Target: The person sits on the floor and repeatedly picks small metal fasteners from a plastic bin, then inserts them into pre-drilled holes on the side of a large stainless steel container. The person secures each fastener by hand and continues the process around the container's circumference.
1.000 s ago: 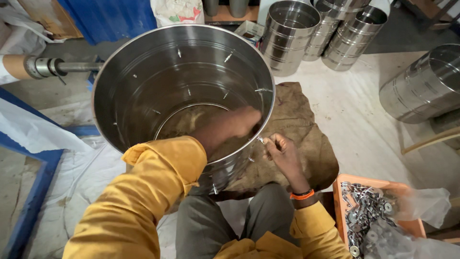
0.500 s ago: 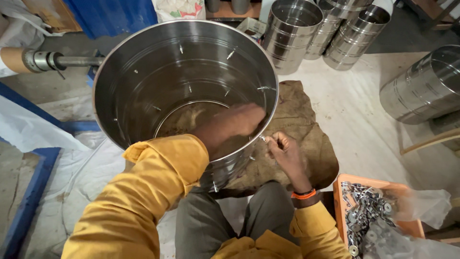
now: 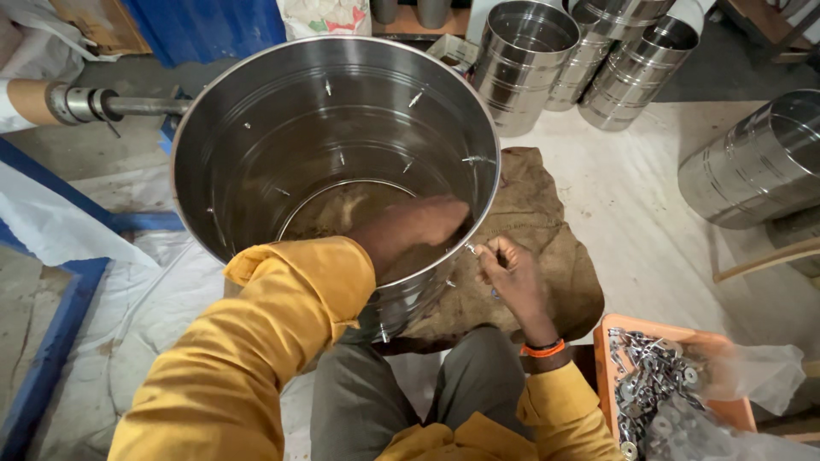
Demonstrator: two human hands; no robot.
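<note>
Your left hand [image 3: 418, 226] is reached down inside the large shiny steel drum [image 3: 256, 154], pressed flat against its near wall with the fingers fairly straight; you cannot tell whether it grips anything there. Your right hand [image 3: 511, 277] is outside the same wall, just beside the rim, fingertips pinched closed on a small metal fastener [image 3: 472, 249] that meets the drum's side. The drum sits tilted toward you between your knees, resting on a brown burlap sack [image 3: 547, 222] spread on the floor. Short screw ends poke through the wall all round the inside.

An orange wristband [image 3: 544, 348] sits on your right wrist. At your right knee stands an orange plastic tray [image 3: 675, 337] heaped with small silver metal parts [image 3: 649, 384], partly covered by a crumpled clear plastic bag [image 3: 752, 376]. Beyond the drum, a cluster of smaller steel cylinders [image 3: 589, 60] lies stacked on the floor, and another steel cylinder [image 3: 756, 162] lies on its side to your right. To your left a grey metal shaft [image 3: 128, 107] juts out near the drum's rim, above a blue frame rail [image 3: 60, 341] and white plastic sheeting [image 3: 51, 222].
</note>
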